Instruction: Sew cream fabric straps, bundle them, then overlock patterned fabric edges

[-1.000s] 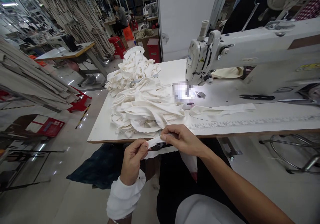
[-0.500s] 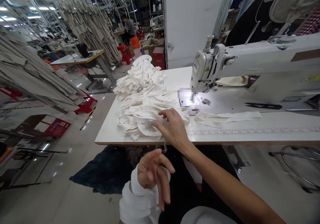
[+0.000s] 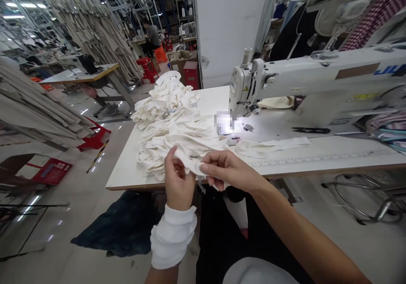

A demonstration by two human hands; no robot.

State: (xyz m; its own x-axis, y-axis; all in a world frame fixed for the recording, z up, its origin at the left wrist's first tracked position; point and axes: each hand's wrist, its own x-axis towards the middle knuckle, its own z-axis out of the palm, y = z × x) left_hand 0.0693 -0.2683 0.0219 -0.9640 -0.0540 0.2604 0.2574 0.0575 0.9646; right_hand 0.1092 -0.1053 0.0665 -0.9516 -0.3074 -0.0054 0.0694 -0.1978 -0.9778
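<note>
Your right hand [image 3: 229, 170] pinches strip [image 3: 191, 164] between thumb and fingers. Your left hand [image 3: 179, 182], half-curled, is at strip too; cannot tell if it grips. Strip is left of machine [image 3: 304, 75], closer to you. Pile [image 3: 173, 121] lies left of machine, loose strip [image 3: 272, 147] in front, snips [image 3: 311, 130] below machine's arm.

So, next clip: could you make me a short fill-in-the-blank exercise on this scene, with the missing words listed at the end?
1. The right hand pinches a white strip between its fingers and ____.
2. The cuffed hand, with bunched white cloth around its wrist, is the ____ one.
3. Black snips lie beneath the arm of the ____ machine.
4. The seated person in the background has a seat coloured ____.

Missing words: thumb; left; sewing; orange.
</note>
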